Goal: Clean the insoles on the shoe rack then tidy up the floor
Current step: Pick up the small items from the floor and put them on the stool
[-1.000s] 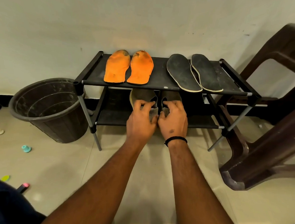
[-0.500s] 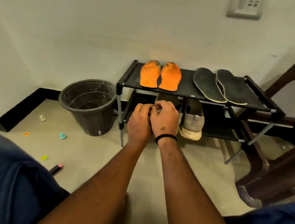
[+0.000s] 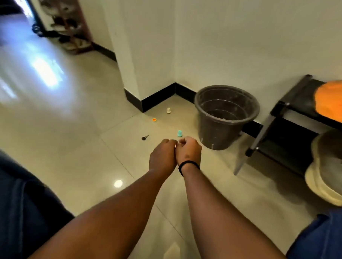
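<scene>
My left hand (image 3: 162, 155) and my right hand (image 3: 189, 149) are held together above the floor, knuckles touching and fingers curled away from me. Nothing shows in either hand. Just beyond them small litter lies on the tiles: a teal cap (image 3: 179, 133), a black piece (image 3: 145, 137), an orange bit (image 3: 154, 119) and a white cap (image 3: 168, 110). At the right edge stands the black shoe rack (image 3: 284, 107) with an orange insole (image 3: 334, 101) on its top shelf; the other insoles are out of view.
A dark plastic bucket (image 3: 225, 112) stands against the wall between the litter and the rack. A grey shoe (image 3: 329, 169) sticks out from the rack's lower shelf. My knees in blue trousers (image 3: 16, 201) frame the view. A wall corner (image 3: 134, 96) juts out at the back left.
My view has swung left from the rack to the floor. Both hands have come away from the shoes on the lower shelf and now hang together over the tiles near the litter.
</scene>
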`<state>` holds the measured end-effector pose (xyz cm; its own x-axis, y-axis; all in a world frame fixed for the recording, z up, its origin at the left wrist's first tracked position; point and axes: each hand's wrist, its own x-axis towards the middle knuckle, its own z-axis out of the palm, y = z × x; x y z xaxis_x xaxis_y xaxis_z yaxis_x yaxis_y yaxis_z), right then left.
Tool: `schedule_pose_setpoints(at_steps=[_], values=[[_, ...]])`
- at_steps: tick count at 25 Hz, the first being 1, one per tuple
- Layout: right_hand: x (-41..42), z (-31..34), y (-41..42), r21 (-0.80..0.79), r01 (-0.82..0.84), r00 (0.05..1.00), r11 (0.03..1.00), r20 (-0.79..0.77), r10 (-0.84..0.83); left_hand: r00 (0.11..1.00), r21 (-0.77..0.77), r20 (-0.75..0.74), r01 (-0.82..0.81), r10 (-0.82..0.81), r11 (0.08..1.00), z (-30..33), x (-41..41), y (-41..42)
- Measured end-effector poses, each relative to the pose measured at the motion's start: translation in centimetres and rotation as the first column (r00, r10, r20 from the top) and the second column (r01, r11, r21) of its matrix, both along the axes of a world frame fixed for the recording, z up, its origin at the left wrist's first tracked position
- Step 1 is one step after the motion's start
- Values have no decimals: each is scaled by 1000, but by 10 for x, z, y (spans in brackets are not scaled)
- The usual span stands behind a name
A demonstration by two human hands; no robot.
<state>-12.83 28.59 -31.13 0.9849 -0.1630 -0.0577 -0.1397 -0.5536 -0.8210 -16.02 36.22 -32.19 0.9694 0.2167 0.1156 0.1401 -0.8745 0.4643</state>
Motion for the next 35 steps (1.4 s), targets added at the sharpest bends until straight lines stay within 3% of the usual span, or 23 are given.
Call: schedule_pose_setpoints(at_steps=[3, 6, 9, 13, 17, 19, 21, 23, 26, 28, 31, 33, 35], values=[[-2, -58, 24, -75, -140, 982, 987, -141, 128, 993, -52, -97, -71, 65, 996, -54, -8, 47], [14, -90, 31, -122, -155, 970, 980, -204, 128, 975, -77, -185, -139, 123, 987, -99, -1, 73], [38, -100, 29, -199, -213, 954, 957, -253, 160, 978, -116, -154, -157, 139, 981, -119, 16, 64], [75, -117, 43, -341, -546, 835, 765, -294, 465, 978, -202, -169, -159, 126, 966, -145, 45, 52], [80, -147, 38, -455, -662, 746, 596, -319, 585, 962, -355, -138, -271, 237, 895, -163, 42, 54], [77, -156, 36, -484, -669, 736, 564, -321, 596, 943, -380, -96, -331, 320, 864, -161, 49, 57], [81, -155, 38, -444, -662, 747, 604, -316, 585, 916, -401, -69, -388, 395, 830, -156, 69, 63], [88, -146, 41, -382, -581, 814, 719, -287, 505, 908, -445, -68, -399, 414, 802, -154, 92, 74], [97, -140, 31, -82, -159, 943, 984, -308, 127, 928, -436, -148, -371, 342, 820, -158, 115, 90], [105, -139, 22, 67, 60, 942, 996, -335, -35, 935, -389, -234, -341, 266, 856, -162, 124, 99], [124, -128, 16, 212, 245, 925, 946, -345, -162, 945, -307, -267, -268, 187, 913, -169, 131, 107], [132, -123, 20, 245, 281, 917, 928, -353, -184, 950, -301, -248, -260, 188, 918, -171, 133, 109], [137, -126, 26, 176, 218, 928, 960, -341, -148, 954, -295, -228, -258, 194, 920, -174, 137, 110]])
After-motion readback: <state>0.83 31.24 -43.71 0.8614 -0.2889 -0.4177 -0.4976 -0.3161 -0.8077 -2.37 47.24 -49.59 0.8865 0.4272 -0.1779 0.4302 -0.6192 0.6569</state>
